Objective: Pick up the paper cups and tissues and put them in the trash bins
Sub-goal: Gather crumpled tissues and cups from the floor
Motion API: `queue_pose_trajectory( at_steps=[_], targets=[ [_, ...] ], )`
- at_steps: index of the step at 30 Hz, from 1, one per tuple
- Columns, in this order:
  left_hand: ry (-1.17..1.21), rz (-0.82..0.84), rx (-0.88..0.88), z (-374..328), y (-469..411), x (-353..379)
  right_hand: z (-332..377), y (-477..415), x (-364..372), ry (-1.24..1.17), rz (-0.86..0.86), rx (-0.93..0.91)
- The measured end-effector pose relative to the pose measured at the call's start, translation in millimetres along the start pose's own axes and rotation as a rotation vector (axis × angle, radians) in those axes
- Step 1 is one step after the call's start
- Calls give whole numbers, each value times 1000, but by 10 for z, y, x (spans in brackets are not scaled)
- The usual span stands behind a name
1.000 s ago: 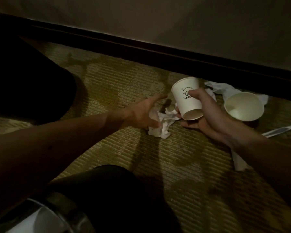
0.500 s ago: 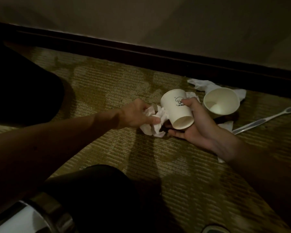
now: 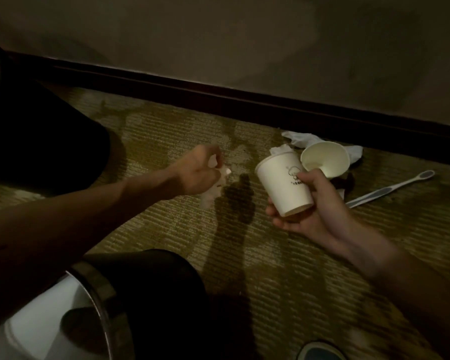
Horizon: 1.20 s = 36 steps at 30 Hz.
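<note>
My right hand (image 3: 315,211) grips a white paper cup (image 3: 283,183) with a small printed picture, tilted with its mouth up and away from me. A bit of tissue (image 3: 281,149) shows at the cup's mouth. My left hand (image 3: 200,170) is closed around a crumpled white tissue (image 3: 215,188), which hangs below the fist just above the carpet. A second paper cup (image 3: 325,158) lies on its side by the baseboard, mouth toward me. More tissue (image 3: 304,139) lies behind it. A trash bin (image 3: 99,294) with a metal rim and white liner stands at the bottom left.
A toothbrush (image 3: 390,188) lies on the olive carpet to the right of the cups. A dark baseboard (image 3: 218,92) runs along the wall. Something large and dark (image 3: 42,141) fills the left side, and a dark round shape (image 3: 320,352) shows at the bottom edge.
My left hand has closed on the crumpled tissue and pulled it left, away from the cup. My right hand has tipped its cup mouth-up and drawn it nearer to me.
</note>
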State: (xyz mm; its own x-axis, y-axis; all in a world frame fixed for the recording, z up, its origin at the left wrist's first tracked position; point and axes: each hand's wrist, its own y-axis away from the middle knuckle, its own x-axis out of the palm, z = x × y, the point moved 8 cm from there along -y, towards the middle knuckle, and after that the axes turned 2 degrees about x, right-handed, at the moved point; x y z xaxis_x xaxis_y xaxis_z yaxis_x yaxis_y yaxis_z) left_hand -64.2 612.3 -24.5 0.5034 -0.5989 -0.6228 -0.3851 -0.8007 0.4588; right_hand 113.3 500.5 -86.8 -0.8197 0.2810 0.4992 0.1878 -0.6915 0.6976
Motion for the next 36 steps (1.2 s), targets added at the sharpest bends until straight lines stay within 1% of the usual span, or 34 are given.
queue_pose_trajectory(
  at_steps=[3, 5, 8, 11, 13, 14, 16, 18, 19, 20, 22, 23, 25, 28, 30, 34, 36],
  targets=[
    [-57, 34, 66, -150, -6, 74, -24, 170, -248, 52, -48, -23],
    [-133, 36, 68, -222, -61, 137, -44, 289, -373, 93, -62, -21],
    [-232, -28, -4, -313, -226, 245, -90, 445, -555, 122, -93, 2],
    [-406, -124, 80, -547, -440, 378, -122, 535, -792, 91, -183, 27],
    [-462, -147, 132, -661, -585, 517, -126, 575, -951, 68, -240, 36],
    [-462, -124, 149, -688, -655, 610, -120, 592, -1026, 55, -266, 37],
    [-437, -1, 136, -663, -770, 859, -102, 619, -1175, 8, -315, 26],
    [-485, 73, 118, -640, -809, 1066, -61, 648, -1285, -22, -353, 14],
    [-508, 82, 122, -635, -812, 1143, -37, 658, -1327, -35, -369, 5],
    [-514, 54, 126, -632, -817, 1173, -20, 667, -1362, -44, -381, -1],
    [-479, -46, 91, -607, -784, 1134, -4, 679, -1419, -51, -400, -7],
    [-449, -59, 56, -565, -748, 1128, 8, 679, -1433, -51, -408, -13],
    [-399, 26, -21, -442, -641, 1207, 26, 676, -1446, -44, -418, -22],
    [-424, 147, -4, -384, -453, 1364, 49, 672, -1448, -54, -441, -38],
    [-285, 182, 7, -366, -368, 1457, 63, 667, -1454, -49, -456, -65],
    [17, 75, 18, -453, -286, 1534, 78, 665, -1441, -47, -471, -123],
    [179, 105, 49, -527, -240, 1651, 73, 668, -1446, -64, -471, -137]
  ],
)
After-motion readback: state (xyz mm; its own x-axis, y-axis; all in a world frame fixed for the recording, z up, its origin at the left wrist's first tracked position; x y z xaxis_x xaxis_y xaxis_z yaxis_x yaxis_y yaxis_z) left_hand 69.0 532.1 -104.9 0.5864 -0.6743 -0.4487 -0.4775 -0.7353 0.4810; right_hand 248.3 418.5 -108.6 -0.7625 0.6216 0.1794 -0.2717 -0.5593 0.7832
